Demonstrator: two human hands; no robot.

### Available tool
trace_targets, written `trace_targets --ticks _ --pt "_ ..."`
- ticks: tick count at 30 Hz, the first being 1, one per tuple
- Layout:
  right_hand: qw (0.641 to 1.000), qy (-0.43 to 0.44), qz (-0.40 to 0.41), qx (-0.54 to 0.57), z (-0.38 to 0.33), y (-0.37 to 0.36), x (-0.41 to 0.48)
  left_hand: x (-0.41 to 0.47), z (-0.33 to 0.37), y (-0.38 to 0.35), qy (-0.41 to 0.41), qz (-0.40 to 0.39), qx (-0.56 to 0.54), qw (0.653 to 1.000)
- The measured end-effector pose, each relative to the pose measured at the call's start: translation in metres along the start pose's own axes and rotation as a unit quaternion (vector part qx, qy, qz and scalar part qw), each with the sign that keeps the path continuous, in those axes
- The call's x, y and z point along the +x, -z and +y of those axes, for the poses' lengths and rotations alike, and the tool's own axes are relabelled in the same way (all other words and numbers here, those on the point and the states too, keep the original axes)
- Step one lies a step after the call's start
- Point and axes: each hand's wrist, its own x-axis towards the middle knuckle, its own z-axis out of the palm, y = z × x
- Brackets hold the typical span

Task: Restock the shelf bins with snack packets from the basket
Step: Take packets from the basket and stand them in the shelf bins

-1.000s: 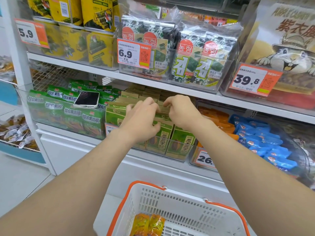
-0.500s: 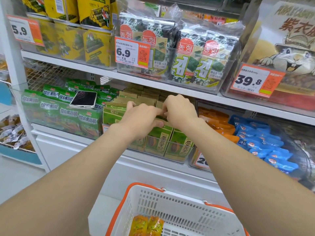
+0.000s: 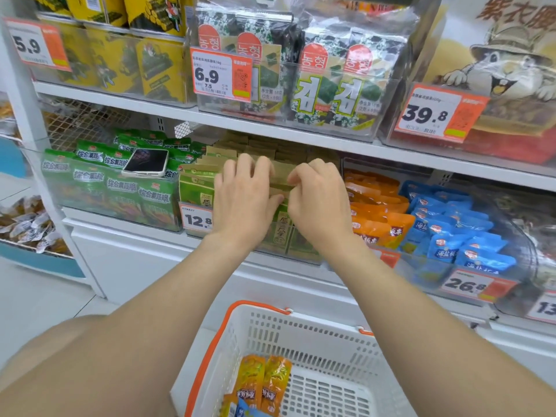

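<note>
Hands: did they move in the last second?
Barely. Both hands, left and right, stay on the olive packets in the middle bin, fingers shuffling closer together. Nothing was picked up or dropped. The phone on the green packets and the basket stayed put.

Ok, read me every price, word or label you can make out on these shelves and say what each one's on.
"5.9": left upper tag
"6.9", "7.5": seaweed bin tag
"39.8": right upper tag
"12.8": tag by the left hand
"26.8": lower tag
"김": seaweed packs
Fine print: unreadable.
</note>
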Motion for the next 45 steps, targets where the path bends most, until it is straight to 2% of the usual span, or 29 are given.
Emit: trace_targets --ticks 2,4,6,7,8,10,12,14,19,24,26,30,32,36,38,40,43,45 --pt "0.999 -0.011 0.014 0.043 0.001 0.002 -0.027 -0.014 0.007 -0.001 -0.027 0.030 -0.017 0.999" --pt "0.997 -0.043 0.005 0.065 0.004 0.004 -0.056 -0.034 0.013 -0.006 -0.053 0.014 -0.032 0.998" --pt "0.994 -0.075 -0.050 0.056 0.010 0.004 -0.088 -0.058 0.018 -0.016 -0.078 -0.051 -0.029 0.995" --pt "0.990 -0.092 -0.099 0.038 0.014 0.002 -0.104 -0.071 0.019 -0.021 -0.094 -0.115 -0.009 0.989" --pt "0.982 -0.108 -0.156 0.016 0.020 0.000 -0.122 -0.084 0.020 -0.028 -0.115 -0.198 0.022 0.973" --pt "0.953 -0.130 -0.272 -0.001 0.031 -0.008 -0.157 -0.108 0.021 -0.043 -0.161 -0.358 0.079 0.917" --pt "0.919 -0.137 -0.370 0.008 0.041 -0.017 -0.190 -0.135 0.018 -0.061 -0.167 -0.457 0.096 0.868" --pt "0.888 -0.135 -0.440 0.011 0.049 -0.024 -0.216 -0.163 0.015 -0.080 -0.149 -0.510 0.078 0.844" --pt "0.836 -0.141 -0.530 0.031 0.058 -0.049 -0.267 -0.231 0.004 -0.130 -0.094 -0.634 0.075 0.764" --pt "0.801 -0.143 -0.577 0.069 0.059 -0.077 -0.301 -0.290 -0.005 -0.162 -0.109 -0.743 0.084 0.655" --pt "0.795 -0.147 -0.584 0.071 0.063 -0.082 -0.306 -0.303 -0.001 -0.169 -0.115 -0.765 0.070 0.629" --pt "0.786 -0.165 -0.591 0.077 0.073 -0.088 -0.311 -0.314 -0.001 -0.186 -0.181 -0.759 0.101 0.618" --pt "0.782 -0.175 -0.593 0.077 0.076 -0.087 -0.311 -0.310 0.006 -0.182 -0.187 -0.763 0.101 0.610" --pt "0.772 -0.186 -0.603 0.072 0.078 -0.079 -0.311 -0.313 0.010 -0.176 -0.122 -0.767 0.077 0.625" --pt "0.761 -0.196 -0.615 0.072 0.080 -0.074 -0.314 -0.316 0.006 -0.175 -0.051 -0.764 0.031 0.643" --pt "0.751 -0.216 -0.619 0.075 0.086 -0.070 -0.315 -0.311 0.002 -0.176 0.016 -0.731 -0.051 0.680" --pt "0.754 -0.283 -0.587 0.087 0.097 -0.062 -0.312 -0.287 0.008 -0.164 0.084 -0.624 -0.208 0.749" --pt "0.760 -0.345 -0.539 0.113 0.104 -0.053 -0.307 -0.269 0.018 -0.153 0.163 -0.544 -0.319 0.759"
